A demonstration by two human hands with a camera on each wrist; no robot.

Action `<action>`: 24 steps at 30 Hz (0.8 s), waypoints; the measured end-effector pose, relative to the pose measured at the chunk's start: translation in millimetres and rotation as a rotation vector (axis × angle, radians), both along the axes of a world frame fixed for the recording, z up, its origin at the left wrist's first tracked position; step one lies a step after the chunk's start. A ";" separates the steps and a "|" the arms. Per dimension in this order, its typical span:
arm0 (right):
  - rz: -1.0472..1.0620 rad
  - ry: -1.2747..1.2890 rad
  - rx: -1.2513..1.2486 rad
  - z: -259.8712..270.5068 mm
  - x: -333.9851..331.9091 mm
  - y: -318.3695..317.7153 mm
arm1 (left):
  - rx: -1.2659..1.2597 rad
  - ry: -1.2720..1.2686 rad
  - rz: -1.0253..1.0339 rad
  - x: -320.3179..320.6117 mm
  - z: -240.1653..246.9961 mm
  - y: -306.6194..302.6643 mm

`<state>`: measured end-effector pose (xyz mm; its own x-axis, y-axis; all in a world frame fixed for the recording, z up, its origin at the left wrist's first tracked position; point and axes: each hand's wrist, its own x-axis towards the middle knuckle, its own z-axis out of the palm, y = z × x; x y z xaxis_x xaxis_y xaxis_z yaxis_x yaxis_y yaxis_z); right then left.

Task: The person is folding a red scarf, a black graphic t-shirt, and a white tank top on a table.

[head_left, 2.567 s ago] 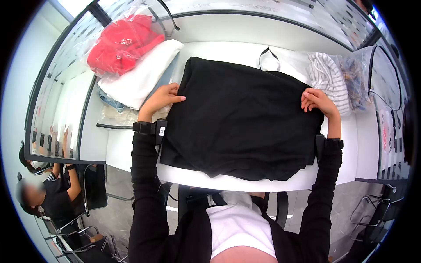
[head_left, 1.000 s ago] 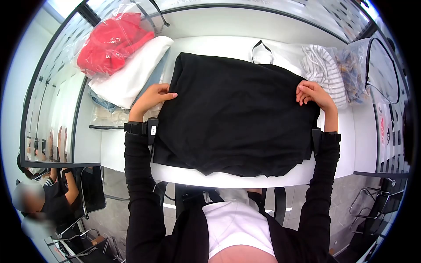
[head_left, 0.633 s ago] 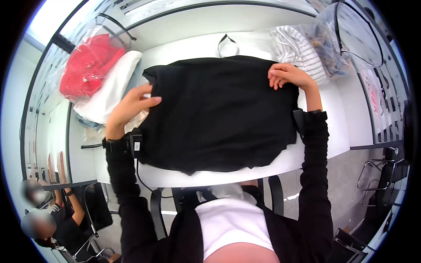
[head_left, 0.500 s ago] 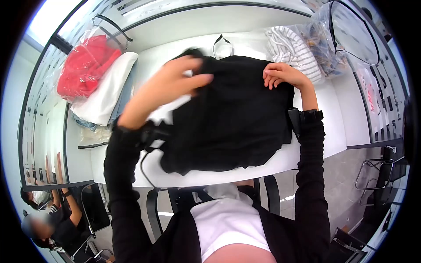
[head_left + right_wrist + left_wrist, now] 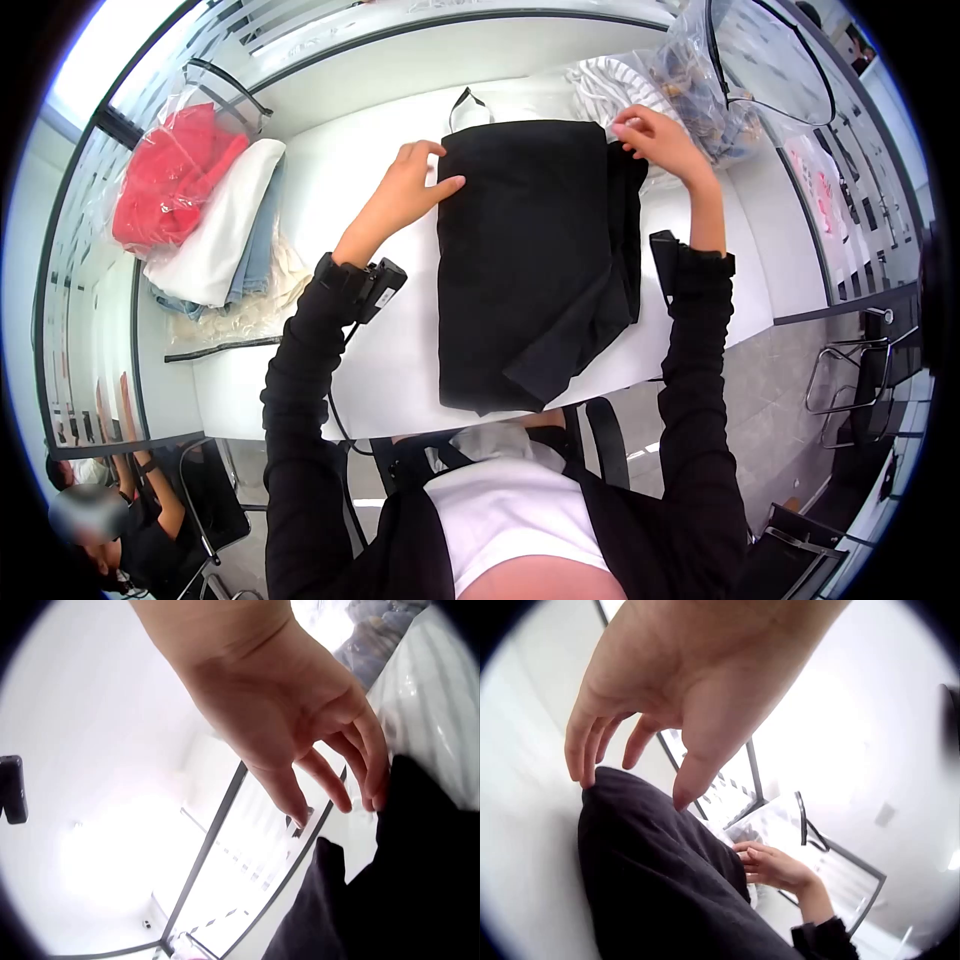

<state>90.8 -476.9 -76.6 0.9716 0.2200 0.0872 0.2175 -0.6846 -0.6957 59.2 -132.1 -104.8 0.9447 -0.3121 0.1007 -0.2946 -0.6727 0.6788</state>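
Note:
A black garment (image 5: 520, 240) lies on the white table, folded into a tall, narrow shape with its lower right corner turned at a slant. At its upper left edge is my left hand (image 5: 403, 192), fingers spread and thumb over the cloth. In the left wrist view the fingertips (image 5: 587, 780) meet the garment's rounded far corner. My right hand (image 5: 662, 140) is by the upper right corner, its fingers loosely bent. The right wrist view shows those fingers right at the edge of the black cloth (image 5: 427, 870), with nothing pinched between them and the thumb.
At the left are a bagged red garment (image 5: 175, 185), a white cloth (image 5: 225, 230) and blue denim (image 5: 258, 255). Bagged striped cloth (image 5: 610, 85) and another clear bag (image 5: 710, 100) stand at the back right. A partition (image 5: 400, 70) bounds the table's back.
My left hand has swung the garment's left part over to the right, making it much narrower, and now lies at its new left edge. The head view has shifted right.

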 end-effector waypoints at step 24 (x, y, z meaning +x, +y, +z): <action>0.237 0.002 -0.413 42.3 -4.5 66.2 | -0.692 0.675 -0.071 30.1 1.7 17.6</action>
<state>86.3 -410.7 -34.3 0.8908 0.4510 -0.0562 0.3994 -0.8359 -0.3765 89.3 -114.5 -103.0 0.8524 -0.4461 -0.2728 0.2774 -0.0565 0.9591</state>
